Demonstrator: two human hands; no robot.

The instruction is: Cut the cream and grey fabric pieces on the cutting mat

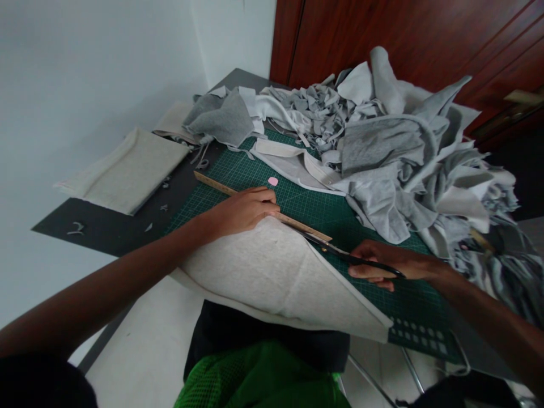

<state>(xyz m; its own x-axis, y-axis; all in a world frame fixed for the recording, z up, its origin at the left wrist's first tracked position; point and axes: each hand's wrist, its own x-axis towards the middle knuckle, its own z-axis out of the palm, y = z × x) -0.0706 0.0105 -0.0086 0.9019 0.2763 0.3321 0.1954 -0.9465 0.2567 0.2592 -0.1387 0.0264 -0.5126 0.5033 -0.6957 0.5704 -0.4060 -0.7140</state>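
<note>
My right hand is closed around the black handles of a pair of scissors. The blades reach left along the upper edge of a cream fabric piece, beside a wooden ruler. My left hand has its fingers bent and closed at the fabric's top edge, over the middle of the ruler. Whether it grips the ruler too cannot be made out. The fabric slopes over the near edge of the green cutting mat towards my body. A small pink piece lies on the mat beyond my left hand.
Grey and white fabric scraps are heaped along the back and right. A folded cream fabric rests on the dark table at left. A pale fabric strip lies on the mat. Behind stands a reddish wooden door.
</note>
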